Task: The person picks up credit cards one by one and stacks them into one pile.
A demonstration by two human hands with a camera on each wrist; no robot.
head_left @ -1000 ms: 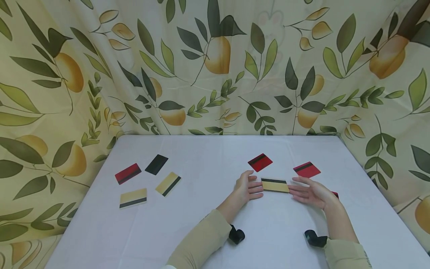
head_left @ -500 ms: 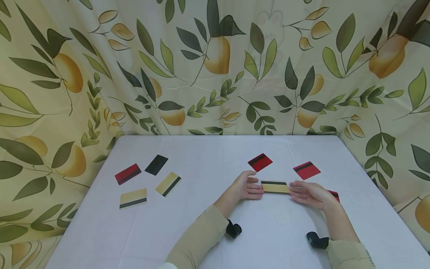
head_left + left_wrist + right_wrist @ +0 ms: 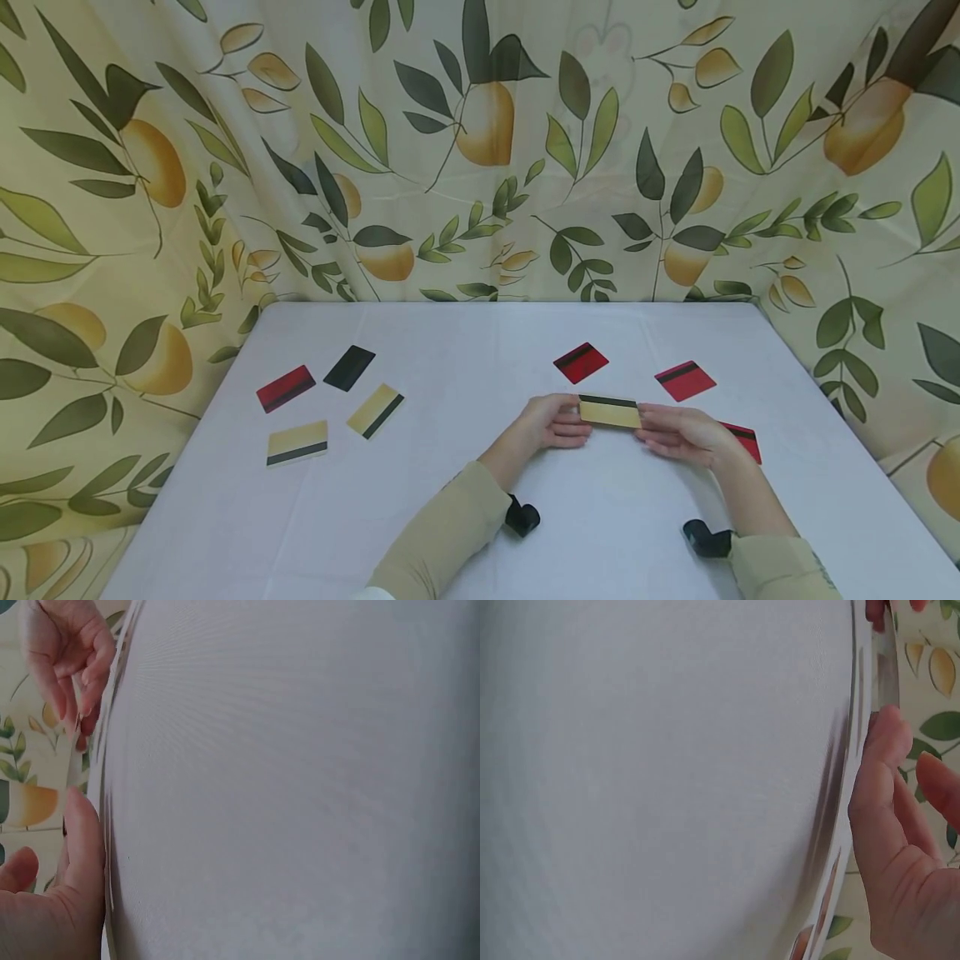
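Note:
A gold magnetic-stripe card (image 3: 609,412), its dark stripe along the far edge, is held just above the white table between both hands. My left hand (image 3: 551,422) holds its left end, and my right hand (image 3: 686,433) holds the right end. Both thumbs stand apart from the card in the wrist views. The card (image 3: 886,675) appears nearly edge-on in the right wrist view, so the exact finger contact is partly hidden. Close behind lies a red striped card (image 3: 581,362). Another red card (image 3: 742,440) is partly covered by my right hand.
A pinkish-red card (image 3: 686,381) lies at the back right. On the left are a red card (image 3: 286,388), a black card (image 3: 349,367) and two gold cards, one slanted (image 3: 376,410) and one nearer (image 3: 297,442). Patterned curtain (image 3: 480,167) surrounds the white table (image 3: 450,350).
The gold card has shifted slightly left and its face tilts more toward the head camera. My right hand has moved left, uncovering more of the red card behind it; my left fingers have closed in.

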